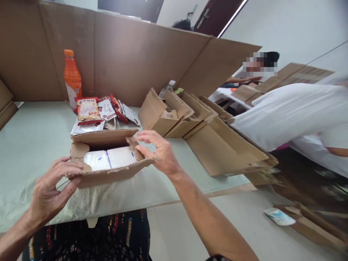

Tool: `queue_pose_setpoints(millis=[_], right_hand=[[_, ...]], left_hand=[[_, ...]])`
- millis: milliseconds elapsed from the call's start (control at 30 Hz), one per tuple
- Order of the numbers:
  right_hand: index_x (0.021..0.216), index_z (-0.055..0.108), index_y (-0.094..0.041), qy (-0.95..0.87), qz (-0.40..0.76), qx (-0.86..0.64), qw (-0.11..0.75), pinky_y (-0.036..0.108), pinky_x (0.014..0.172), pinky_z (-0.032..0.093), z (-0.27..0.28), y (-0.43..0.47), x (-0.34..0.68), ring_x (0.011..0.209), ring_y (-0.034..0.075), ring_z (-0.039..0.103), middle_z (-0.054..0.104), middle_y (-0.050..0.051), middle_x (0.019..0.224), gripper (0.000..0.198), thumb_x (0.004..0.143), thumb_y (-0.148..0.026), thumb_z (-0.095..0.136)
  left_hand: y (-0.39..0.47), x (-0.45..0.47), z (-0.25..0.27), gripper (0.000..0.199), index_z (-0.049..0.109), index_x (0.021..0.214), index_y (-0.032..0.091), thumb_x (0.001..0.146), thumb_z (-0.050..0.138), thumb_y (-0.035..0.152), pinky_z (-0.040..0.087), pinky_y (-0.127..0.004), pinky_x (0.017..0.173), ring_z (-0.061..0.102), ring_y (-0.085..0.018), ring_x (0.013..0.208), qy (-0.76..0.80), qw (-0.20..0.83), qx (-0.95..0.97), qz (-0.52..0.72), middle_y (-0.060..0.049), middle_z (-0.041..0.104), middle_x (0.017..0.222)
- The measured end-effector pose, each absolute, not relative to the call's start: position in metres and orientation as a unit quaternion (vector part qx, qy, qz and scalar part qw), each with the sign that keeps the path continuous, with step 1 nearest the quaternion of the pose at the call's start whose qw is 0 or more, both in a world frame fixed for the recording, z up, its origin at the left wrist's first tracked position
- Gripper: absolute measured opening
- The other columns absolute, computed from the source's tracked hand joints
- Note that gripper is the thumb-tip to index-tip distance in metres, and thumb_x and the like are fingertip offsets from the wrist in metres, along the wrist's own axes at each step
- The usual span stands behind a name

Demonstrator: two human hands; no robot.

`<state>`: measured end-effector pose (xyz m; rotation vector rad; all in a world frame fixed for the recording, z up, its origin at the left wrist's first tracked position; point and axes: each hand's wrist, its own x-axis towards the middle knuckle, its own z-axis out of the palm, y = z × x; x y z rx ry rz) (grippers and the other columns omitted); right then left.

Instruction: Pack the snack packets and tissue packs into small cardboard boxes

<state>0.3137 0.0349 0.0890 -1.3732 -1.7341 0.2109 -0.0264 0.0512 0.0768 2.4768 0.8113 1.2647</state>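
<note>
In front of me an open cardboard box (108, 178) stands at the table's near edge, its long flaps raised. Two white packs in clear plastic (98, 159) lie side by side inside, a small blue mark on each. My left hand (54, 181) grips the box's left front corner, fingers over the end flap and thumb against the front. On the right end, my right hand (159, 150) has a small torn-edged flap (133, 144) between thumb and fingers. The box's far inner side is in shadow.
Behind the box lie several snack packets (88, 110) and an orange bottle (72, 78). A row of open cardboard boxes (225, 145) leans at the right. Tall cardboard panels (146, 58) wall the table's back. Another person's white sleeve (288, 112) is at the right; another carton (312, 226) sits low there.
</note>
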Motion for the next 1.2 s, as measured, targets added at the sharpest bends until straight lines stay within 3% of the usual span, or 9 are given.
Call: queue_pose_setpoints(millis=[133,267,333,433,600,800,967,1100,1200], right_hand=[[0.139,0.064,-0.027,-0.691,0.067,-0.536,0.48,0.048,0.111,0.05,0.109,0.045,0.312,0.136,0.029,0.058,0.062,0.01,0.148,0.045,0.1,-0.049,0.057],[0.12,0.076,-0.025,-0.75,0.209,-0.488,0.394,0.05,0.115,0.047,0.104,0.041,0.314,0.127,0.028,0.066,0.076,0.009,0.128,0.057,0.106,-0.065,0.037],[0.125,0.075,-0.026,-0.753,0.221,-0.486,0.384,0.053,0.117,0.045,0.088,0.032,0.314,0.132,0.03,0.064,0.074,0.009,0.134,0.057,0.105,-0.066,0.04],[0.137,0.07,-0.03,-0.732,0.178,-0.506,0.419,0.056,0.123,0.04,0.062,0.018,0.312,0.145,0.029,0.053,0.066,0.009,0.148,0.047,0.107,-0.056,0.044],[0.12,0.08,-0.03,-0.736,0.151,-0.497,0.434,0.055,0.123,0.041,0.05,0.016,0.31,0.145,0.028,0.054,0.07,0.008,0.14,0.036,0.107,-0.043,0.049],[0.113,0.083,-0.031,-0.668,0.184,-0.533,0.486,0.055,0.125,0.04,0.037,0.011,0.306,0.145,0.031,0.053,0.06,0.006,0.154,0.033,0.103,-0.045,0.055],[0.105,0.085,-0.034,-0.595,0.233,-0.585,0.5,0.053,0.129,0.031,0.02,0.001,0.302,0.148,0.034,0.05,0.05,0.002,0.163,0.035,0.097,-0.057,0.061],[0.104,0.085,-0.032,-0.626,0.287,-0.544,0.479,0.056,0.125,0.037,0.026,0.021,0.277,0.147,0.038,0.05,0.048,0.007,0.164,0.04,0.095,-0.062,0.061],[0.12,0.08,-0.031,-0.672,0.342,-0.459,0.47,0.057,0.123,0.041,0.04,0.056,0.232,0.152,0.037,0.044,0.045,0.009,0.166,0.047,0.096,-0.065,0.058]], left_hand=[[0.049,-0.019,0.074,0.037,0.062,0.133,0.031,0.097,0.07,0.027,0.061,-0.042,0.096,0.072,-0.025,0.108,0.371,0.052,0.799,0.471,-0.002,0.075,0.113],[0.059,-0.019,0.075,0.074,0.043,0.157,0.032,0.09,0.076,0.026,0.055,-0.058,0.109,0.055,-0.035,0.138,0.359,0.009,0.794,0.49,-0.014,0.053,0.151],[0.066,-0.019,0.074,0.062,0.051,0.151,0.032,0.093,0.071,0.026,0.055,-0.061,0.109,0.051,-0.038,0.143,0.353,-0.001,0.815,0.459,-0.014,0.045,0.16],[0.075,-0.02,0.068,0.033,0.07,0.128,0.033,0.099,0.057,0.023,0.059,-0.061,0.104,0.058,-0.036,0.135,0.348,0.029,0.846,0.403,-0.01,0.054,0.153],[0.095,-0.033,0.066,0.031,0.075,0.124,0.038,0.102,0.057,0.029,0.051,-0.066,0.113,0.05,-0.039,0.145,0.323,0.09,0.872,0.355,-0.006,0.043,0.165],[0.101,-0.046,0.069,0.074,0.059,0.148,0.039,0.08,0.089,0.044,0.05,-0.065,0.113,0.04,-0.044,0.154,0.247,0.189,0.915,0.257,-0.013,0.022,0.175],[0.081,-0.045,0.061,0.077,0.067,0.139,0.036,0.069,0.097,0.035,0.052,-0.064,0.112,0.048,-0.041,0.148,0.239,0.178,0.906,0.299,-0.015,0.037,0.167],[0.062,-0.074,0.066,0.063,0.066,0.137,0.031,0.078,0.088,0.032,0.057,-0.059,0.108,0.054,-0.035,0.14,0.248,0.13,0.897,0.342,-0.017,0.049,0.154],[0.048,-0.119,0.077,0.052,0.065,0.136,0.03,0.086,0.079,0.028,0.059,-0.057,0.105,0.057,-0.034,0.137,0.306,0.066,0.88,0.358,-0.016,0.051,0.15]])
